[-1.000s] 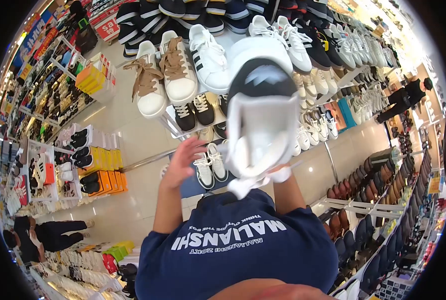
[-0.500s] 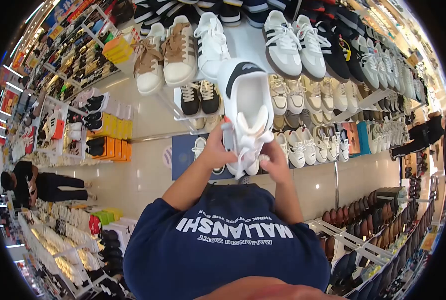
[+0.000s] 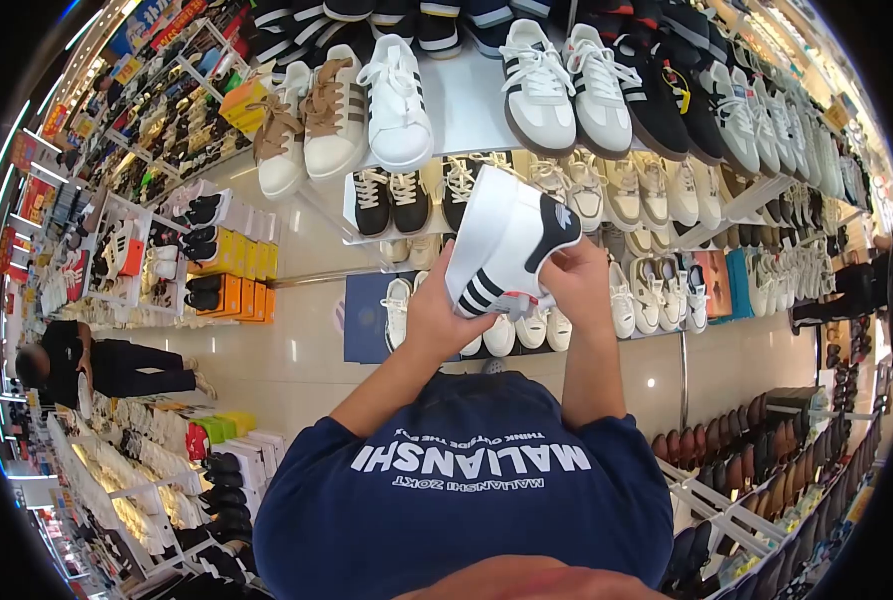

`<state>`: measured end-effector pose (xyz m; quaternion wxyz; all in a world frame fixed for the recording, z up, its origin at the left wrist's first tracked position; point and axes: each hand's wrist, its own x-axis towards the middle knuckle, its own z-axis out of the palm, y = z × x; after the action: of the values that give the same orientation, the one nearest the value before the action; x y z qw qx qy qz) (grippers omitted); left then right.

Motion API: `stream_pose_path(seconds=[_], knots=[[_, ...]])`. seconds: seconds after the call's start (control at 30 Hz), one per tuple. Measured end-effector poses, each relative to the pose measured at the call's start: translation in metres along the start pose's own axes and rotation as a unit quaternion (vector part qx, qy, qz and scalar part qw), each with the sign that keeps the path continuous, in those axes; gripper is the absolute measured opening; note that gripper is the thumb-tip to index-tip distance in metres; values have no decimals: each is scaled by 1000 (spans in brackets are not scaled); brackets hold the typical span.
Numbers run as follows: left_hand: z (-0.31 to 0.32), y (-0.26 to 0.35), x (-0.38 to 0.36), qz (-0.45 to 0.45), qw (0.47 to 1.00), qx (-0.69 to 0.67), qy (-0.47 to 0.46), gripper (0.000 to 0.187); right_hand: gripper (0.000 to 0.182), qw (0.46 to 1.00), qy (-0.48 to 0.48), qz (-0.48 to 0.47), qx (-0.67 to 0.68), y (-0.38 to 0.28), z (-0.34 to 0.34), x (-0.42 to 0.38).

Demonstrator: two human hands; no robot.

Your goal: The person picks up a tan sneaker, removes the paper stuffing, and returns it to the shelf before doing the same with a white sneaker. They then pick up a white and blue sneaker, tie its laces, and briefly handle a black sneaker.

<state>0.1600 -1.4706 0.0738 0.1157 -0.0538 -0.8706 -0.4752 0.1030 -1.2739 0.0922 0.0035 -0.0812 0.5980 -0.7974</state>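
Note:
A white sneaker [image 3: 504,240] with black side stripes and a black heel tab is held up in front of my chest, tilted on its side with its thick sole facing left. My left hand [image 3: 440,312] is closed around the front part of the shoe, by the stripes. At the shoe's opening, my right hand [image 3: 578,282] grips the collar, its fingertips partly hidden by the shoe. Behind it, a similar white sneaker [image 3: 399,105] stands on the upper shelf, beside a cream pair with brown laces [image 3: 334,115].
White-and-grey sneakers [image 3: 538,85] line the upper shelf's right part. Black sneakers [image 3: 390,195] stand one shelf lower. Racks of brown shoes [image 3: 736,440] are at lower right. A person in dark clothes [image 3: 116,372] stands at left, another [image 3: 851,290] at far right.
The sneaker has turned from showing its opening and laces to lying on its side, sole to the left. My right hand has moved up to its collar.

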Motion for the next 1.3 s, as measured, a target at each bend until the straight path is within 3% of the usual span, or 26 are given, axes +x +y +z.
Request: stream_pose_path(seconds=[0.17,0.23,0.33,0.4,0.43,0.53,0.57,0.67,0.7,0.77,0.87,0.93,1.03,1.17,1.3], knots=[[13,-27,-3,59,998,17,9,104,88,993,-43,-87,-61,-9,3,-1],[15,-26,-5,90,995,29,32,105,82,992,-5,-91,-86,7,8,8],[-3,-2,-2,-34,995,-12,-93,107,61,990,-22,-17,-136,4,2,8],[-18,1,1,22,993,-58,-102,110,54,978,-46,40,-200,-5,2,2],[-24,1,5,52,990,-80,-104,111,60,989,-38,-11,-142,8,8,-2],[-27,-7,21,83,964,-248,-55,110,64,984,-61,25,-165,29,25,-20],[-29,-7,27,159,981,-103,-53,77,54,983,-75,47,-161,30,29,-27],[-9,-45,30,60,988,-120,-76,37,48,973,-74,154,-155,42,30,-39],[-3,-40,25,-4,985,-161,-66,16,45,971,-66,147,-175,55,26,-44],[10,-55,16,-57,975,-202,-71,17,39,967,-45,134,-212,91,14,-55],[11,-62,14,-151,948,-264,-96,18,34,987,-5,58,-152,123,-1,-68],[14,-67,13,-204,920,-319,-104,18,28,989,2,50,-141,104,3,-72],[8,-54,13,-66,968,-218,-108,16,30,988,-13,46,-146,77,3,-81],[5,-45,15,37,961,-235,-142,19,27,992,22,28,-120,44,5,-95],[3,-27,17,90,952,-236,-174,21,32,966,9,-75,-246,39,-10,-107]])
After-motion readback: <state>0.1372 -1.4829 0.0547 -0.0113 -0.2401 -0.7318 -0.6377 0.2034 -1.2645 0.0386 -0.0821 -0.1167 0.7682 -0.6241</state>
